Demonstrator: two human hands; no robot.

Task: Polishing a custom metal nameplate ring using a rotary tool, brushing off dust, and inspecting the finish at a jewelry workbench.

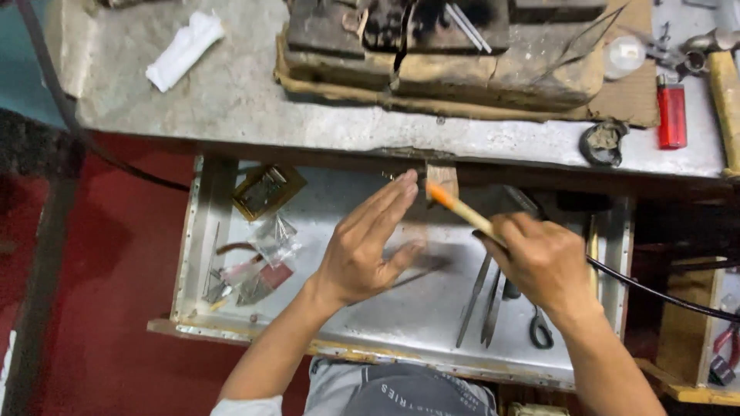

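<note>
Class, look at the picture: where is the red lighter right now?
In the head view, the red lighter lies at the far right of the grey benchtop, beside a wooden hammer handle, beyond the right hand.

Right hand (543, 262) gripping brush (462, 211)
</note>
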